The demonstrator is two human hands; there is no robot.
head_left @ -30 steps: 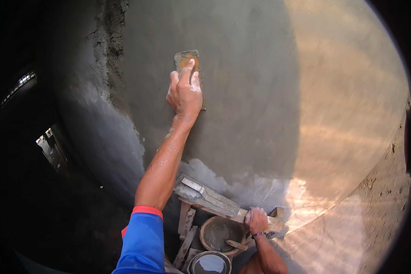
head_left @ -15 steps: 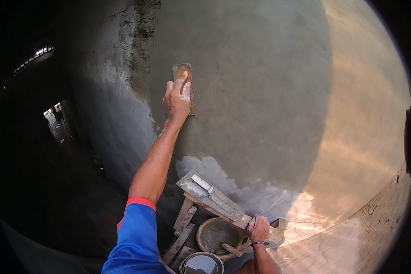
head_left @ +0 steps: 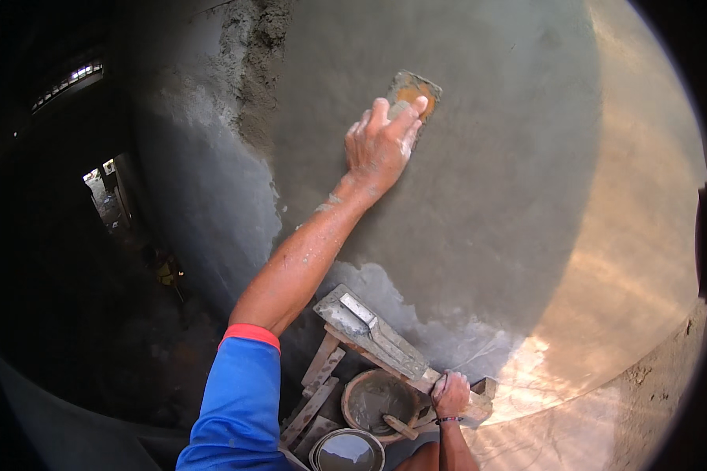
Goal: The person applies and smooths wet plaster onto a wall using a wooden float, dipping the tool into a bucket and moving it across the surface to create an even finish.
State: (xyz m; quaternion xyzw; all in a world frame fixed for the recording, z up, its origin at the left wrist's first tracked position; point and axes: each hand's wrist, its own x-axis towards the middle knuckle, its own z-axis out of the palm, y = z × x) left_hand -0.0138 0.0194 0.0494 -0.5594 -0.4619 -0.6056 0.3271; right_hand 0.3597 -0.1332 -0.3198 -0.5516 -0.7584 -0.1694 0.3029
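Against wall (head_left: 487, 204), left hand (head_left: 379, 149) is gripping float (head_left: 426, 83), right hand (head_left: 451, 395) is clasping plank (head_left: 426, 382); float is probably needing flat contact, light even pressure.

Narrow bright window (head_left: 68, 83) over in the dark, lit doorway (head_left: 102, 194) below it, dim yellowish thing (head_left: 165, 273) lower down

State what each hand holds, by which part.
Left hand: the trowel, seemingly by its hidden handle. Right hand: the wooden board, near its right end.
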